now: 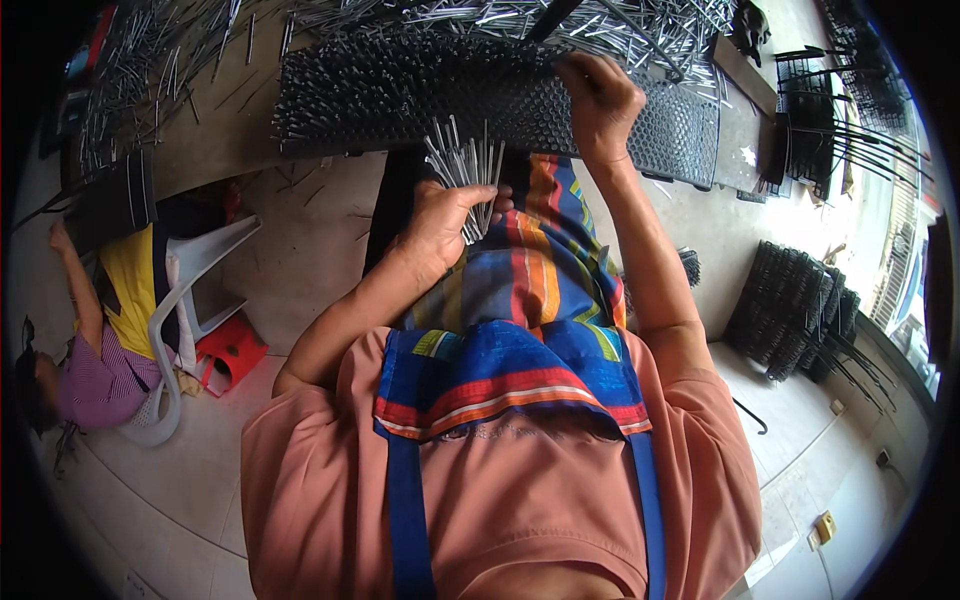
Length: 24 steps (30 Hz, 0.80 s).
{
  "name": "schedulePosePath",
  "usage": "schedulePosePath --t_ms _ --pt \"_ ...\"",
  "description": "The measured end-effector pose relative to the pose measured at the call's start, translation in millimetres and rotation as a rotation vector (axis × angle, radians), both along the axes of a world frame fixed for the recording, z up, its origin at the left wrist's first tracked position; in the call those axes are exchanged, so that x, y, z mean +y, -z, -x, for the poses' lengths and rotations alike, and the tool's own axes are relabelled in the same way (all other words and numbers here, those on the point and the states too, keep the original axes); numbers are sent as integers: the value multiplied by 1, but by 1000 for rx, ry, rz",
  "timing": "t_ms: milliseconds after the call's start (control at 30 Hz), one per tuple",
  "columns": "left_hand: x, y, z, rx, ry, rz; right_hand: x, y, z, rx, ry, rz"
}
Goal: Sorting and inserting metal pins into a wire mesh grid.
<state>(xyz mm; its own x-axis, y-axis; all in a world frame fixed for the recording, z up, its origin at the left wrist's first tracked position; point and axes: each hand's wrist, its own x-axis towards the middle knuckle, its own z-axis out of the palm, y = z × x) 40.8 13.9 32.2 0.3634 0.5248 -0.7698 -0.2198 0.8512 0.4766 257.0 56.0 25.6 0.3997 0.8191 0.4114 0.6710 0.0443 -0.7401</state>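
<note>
A fanned bundle of thin silvery metal rods (462, 160) sticks up out of my left hand (436, 222), which is closed round it over my lap. In front of me lies a long dark tray full of small round holes (668, 130). Its left part bristles with upright rods (345, 95), while open holes show toward the right. My right hand (604, 108) is over the right half of the tray with its fingers pinched together. Whatever those fingers hold is too small or hidden to make out.
Loose rods (450, 15) are heaped along the table's far side. Racks with long dark prongs (835, 130) stand at the right, and stacked black trays (785, 310) sit on the floor. At left, another person (105, 380) sits on a white chair (165, 330) near a red container (232, 355).
</note>
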Motion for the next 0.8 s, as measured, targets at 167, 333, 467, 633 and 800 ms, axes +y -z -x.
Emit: schedulePosePath --t_ms 167,333,467,633,800 --pt "4 2 -1 -51 -17 13 3 0 0 -169 24 114" --pt "8 -2 -4 -96 -50 12 1 -4 -1 -230 50 120" --pt "9 -7 -5 -129 -56 0 -2 1 -3 -272 94 190" --pt "9 -5 -3 -107 -6 -19 -19 -24 14 166 -61 419" --pt "1 6 -8 -135 -62 -164 -34 -20 36 584 -377 746"
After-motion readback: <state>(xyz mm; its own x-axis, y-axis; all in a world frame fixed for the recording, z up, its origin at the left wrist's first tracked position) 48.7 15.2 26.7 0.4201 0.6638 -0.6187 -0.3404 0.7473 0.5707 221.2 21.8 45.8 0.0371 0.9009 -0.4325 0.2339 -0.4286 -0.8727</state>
